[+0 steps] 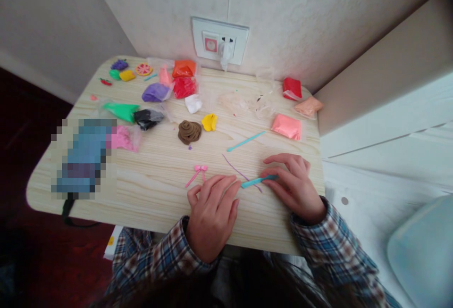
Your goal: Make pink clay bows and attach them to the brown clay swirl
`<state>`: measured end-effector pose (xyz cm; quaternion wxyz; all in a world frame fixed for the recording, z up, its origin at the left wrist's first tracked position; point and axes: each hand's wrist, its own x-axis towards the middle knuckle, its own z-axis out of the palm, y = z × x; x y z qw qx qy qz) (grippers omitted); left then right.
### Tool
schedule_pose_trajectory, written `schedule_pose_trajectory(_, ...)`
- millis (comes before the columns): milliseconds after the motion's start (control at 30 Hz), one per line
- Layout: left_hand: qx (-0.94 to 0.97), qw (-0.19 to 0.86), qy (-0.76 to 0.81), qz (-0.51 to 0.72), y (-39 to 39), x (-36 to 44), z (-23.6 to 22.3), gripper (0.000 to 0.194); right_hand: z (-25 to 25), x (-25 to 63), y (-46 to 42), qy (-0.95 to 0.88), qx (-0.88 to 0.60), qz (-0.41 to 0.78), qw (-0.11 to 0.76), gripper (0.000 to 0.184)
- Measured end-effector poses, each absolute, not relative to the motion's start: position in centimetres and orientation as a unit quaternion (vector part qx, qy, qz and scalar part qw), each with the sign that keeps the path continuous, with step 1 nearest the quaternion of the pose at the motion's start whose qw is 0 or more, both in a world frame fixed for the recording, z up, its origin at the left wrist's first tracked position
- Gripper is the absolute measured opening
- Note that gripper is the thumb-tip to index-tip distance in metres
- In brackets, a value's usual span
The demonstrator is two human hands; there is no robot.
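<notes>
My right hand pinches a flat blue clay-modelling tool between thumb and fingers. The tool lies low across a thin purple clay strand on the table. My left hand rests palm down with its fingers stretched out, their tips close to the tool's left end; whether they touch it I cannot tell. Just beyond the left fingers is a small pink clay bow with two tails, one partly hidden. A second blue tool lies farther back.
A brown coiled clay mound and a yellow clay piece sit mid-table. Bagged clay, such as a purple pack and a pink pack, lies around. A blurred-out phone-like device with a black cable is at left; a wall socket is behind.
</notes>
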<state>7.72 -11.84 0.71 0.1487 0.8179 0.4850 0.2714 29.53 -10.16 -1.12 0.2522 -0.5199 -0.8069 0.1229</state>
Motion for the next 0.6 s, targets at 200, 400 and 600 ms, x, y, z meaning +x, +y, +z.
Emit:
schedule_pose_trajectory(200, 0.819, 0.159, 0.484, 0.266, -11.87, 7.82, 0.76, 0.025, -1.08, 29.62, -9.76, -0.814, -0.507, 0.123, 0.257, 0.008)
schedule_pose_trajectory(400, 0.822, 0.158, 0.482, 0.260, -11.85, 7.93, 0.61, 0.025, -1.08, 29.49, -9.41, -0.819, -0.496, 0.160, 0.238, 0.012)
schedule_pose_trajectory(600, 0.813, 0.157, 0.497, 0.258, -11.95, 7.99, 0.82, 0.025, -1.10, 29.28, -9.32, -0.823, -0.495, 0.157, 0.233, 0.013)
